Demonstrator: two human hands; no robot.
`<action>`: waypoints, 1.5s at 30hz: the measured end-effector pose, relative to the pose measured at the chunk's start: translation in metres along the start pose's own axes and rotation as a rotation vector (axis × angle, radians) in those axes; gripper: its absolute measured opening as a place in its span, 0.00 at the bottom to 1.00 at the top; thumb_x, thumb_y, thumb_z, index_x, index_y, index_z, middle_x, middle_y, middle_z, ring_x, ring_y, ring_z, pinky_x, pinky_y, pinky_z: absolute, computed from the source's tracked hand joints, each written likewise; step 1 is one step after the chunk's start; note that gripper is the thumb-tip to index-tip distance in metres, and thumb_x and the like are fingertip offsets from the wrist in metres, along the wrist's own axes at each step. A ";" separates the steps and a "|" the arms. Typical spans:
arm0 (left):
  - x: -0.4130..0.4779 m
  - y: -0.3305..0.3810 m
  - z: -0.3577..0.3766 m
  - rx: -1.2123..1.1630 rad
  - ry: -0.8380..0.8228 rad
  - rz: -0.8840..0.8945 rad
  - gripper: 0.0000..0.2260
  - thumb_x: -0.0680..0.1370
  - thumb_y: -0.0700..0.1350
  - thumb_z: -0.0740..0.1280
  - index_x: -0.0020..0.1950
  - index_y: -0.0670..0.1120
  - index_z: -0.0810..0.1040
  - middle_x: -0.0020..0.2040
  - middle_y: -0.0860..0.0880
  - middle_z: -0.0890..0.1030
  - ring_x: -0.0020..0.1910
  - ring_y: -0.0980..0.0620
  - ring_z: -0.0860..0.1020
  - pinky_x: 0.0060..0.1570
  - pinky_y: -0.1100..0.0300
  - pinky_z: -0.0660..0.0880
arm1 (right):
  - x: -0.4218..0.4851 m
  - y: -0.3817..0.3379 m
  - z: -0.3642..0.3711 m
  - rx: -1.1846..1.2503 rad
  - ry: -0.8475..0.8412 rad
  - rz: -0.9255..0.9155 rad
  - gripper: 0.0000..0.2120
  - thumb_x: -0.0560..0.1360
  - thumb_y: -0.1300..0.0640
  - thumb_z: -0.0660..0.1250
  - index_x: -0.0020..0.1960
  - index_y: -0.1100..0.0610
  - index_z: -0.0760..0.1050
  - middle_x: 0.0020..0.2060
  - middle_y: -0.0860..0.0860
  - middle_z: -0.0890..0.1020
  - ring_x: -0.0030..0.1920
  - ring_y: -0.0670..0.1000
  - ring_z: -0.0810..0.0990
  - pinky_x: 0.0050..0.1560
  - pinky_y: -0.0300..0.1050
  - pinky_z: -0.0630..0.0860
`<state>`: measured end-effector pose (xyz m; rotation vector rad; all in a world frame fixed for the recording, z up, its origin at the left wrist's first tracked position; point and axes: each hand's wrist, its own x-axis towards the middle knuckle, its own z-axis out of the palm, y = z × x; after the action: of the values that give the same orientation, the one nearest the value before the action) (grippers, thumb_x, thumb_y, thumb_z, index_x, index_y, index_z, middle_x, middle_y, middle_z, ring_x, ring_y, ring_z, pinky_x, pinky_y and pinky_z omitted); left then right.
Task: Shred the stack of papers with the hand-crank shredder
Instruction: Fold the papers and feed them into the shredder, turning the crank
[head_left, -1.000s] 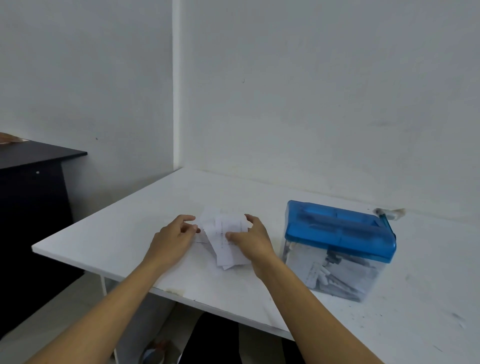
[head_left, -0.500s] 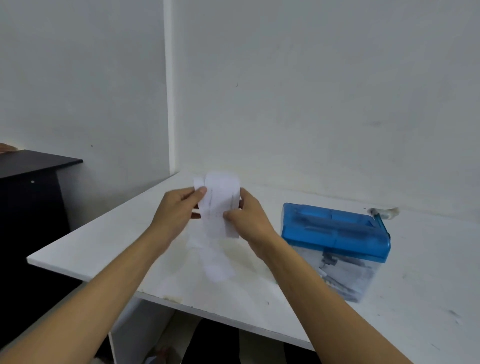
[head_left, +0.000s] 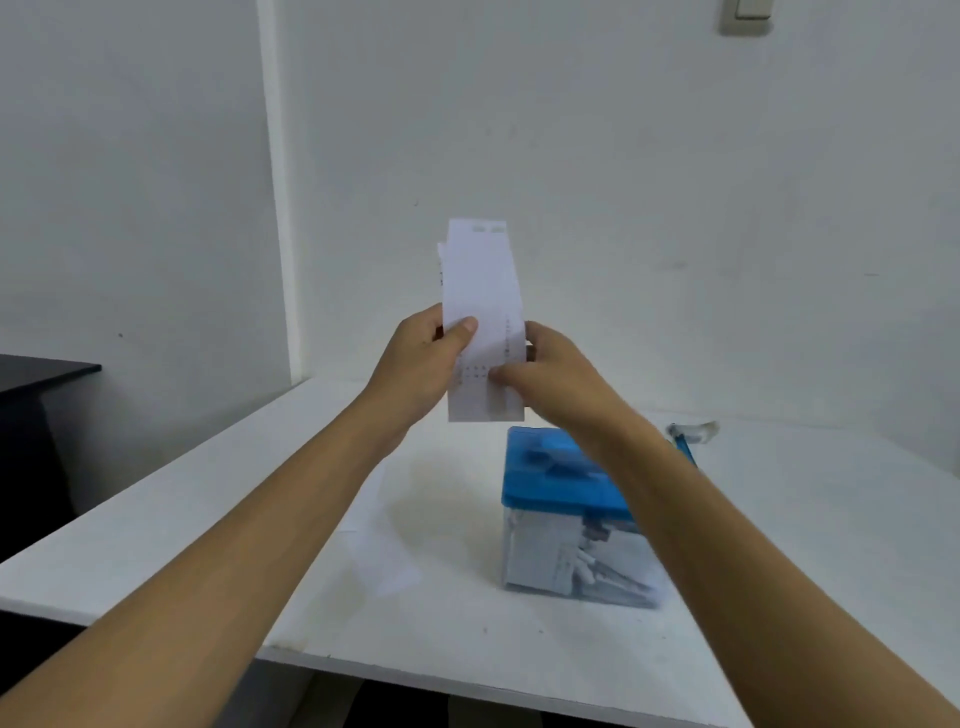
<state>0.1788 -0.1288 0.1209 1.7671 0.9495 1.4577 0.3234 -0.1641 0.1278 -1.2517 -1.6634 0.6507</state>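
The left hand (head_left: 415, 364) pinches the stack of papers (head_left: 480, 283) at the stack's 9 o'clock edge. Its thumb lies flat across the front sheet, pointing toward 3 o'clock, and the other fingers are curled behind the paper, out of sight. The right hand (head_left: 553, 371) grasps the same stack at its 4 o'clock edge, with the thumb pressed on the front near the lower corner and the fingers wrapped round the back.

Between the two grips the papers stand upright in the air, long side vertical. The top rises well above both hands toward 12 o'clock, and the bottom edge hangs just below them. Faint rows of print show on the lower front, too blurred to read.

The forearms reach in from 7 and 5 o'clock of the view. The hand-crank shredder (head_left: 545, 473) stands on the white table (head_left: 156, 525) at 5 o'clock from the papers, lower in the view, with neither hand on it. The right forearm crosses in front of its blue lid. Below the lid, the clear bin (head_left: 524, 551) holds paper strips (head_left: 571, 566). The crank (head_left: 693, 434) sticks out at the shredder's 2 o'clock corner, just past the right forearm.

A black desk (head_left: 36, 374) stands at 9 o'clock from the table, and a wall switch (head_left: 748, 15) sits at 1 o'clock, at the top of the view.
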 end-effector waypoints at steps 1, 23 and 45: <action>0.003 0.004 0.007 0.008 -0.010 0.011 0.08 0.86 0.47 0.59 0.55 0.58 0.77 0.52 0.57 0.82 0.52 0.55 0.81 0.54 0.55 0.80 | -0.001 0.000 -0.012 -0.063 -0.016 0.014 0.12 0.78 0.63 0.65 0.58 0.51 0.74 0.49 0.45 0.82 0.50 0.47 0.82 0.46 0.40 0.79; 0.000 -0.041 0.054 0.365 -0.359 -0.097 0.14 0.77 0.44 0.74 0.62 0.50 0.80 0.55 0.54 0.82 0.48 0.57 0.81 0.41 0.71 0.74 | -0.016 0.066 -0.063 -0.214 0.126 0.113 0.15 0.77 0.59 0.71 0.63 0.55 0.76 0.59 0.50 0.82 0.55 0.53 0.81 0.53 0.42 0.79; -0.006 -0.047 0.059 0.394 -0.369 -0.113 0.09 0.80 0.48 0.70 0.56 0.46 0.82 0.57 0.53 0.81 0.54 0.54 0.78 0.42 0.70 0.73 | -0.056 0.103 -0.112 -0.459 0.444 -0.046 0.24 0.75 0.74 0.60 0.60 0.49 0.75 0.55 0.44 0.79 0.55 0.44 0.77 0.56 0.39 0.76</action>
<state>0.2298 -0.1110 0.0680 2.1265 1.1676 0.8687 0.4723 -0.1940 0.0712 -1.5377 -1.4958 -0.0560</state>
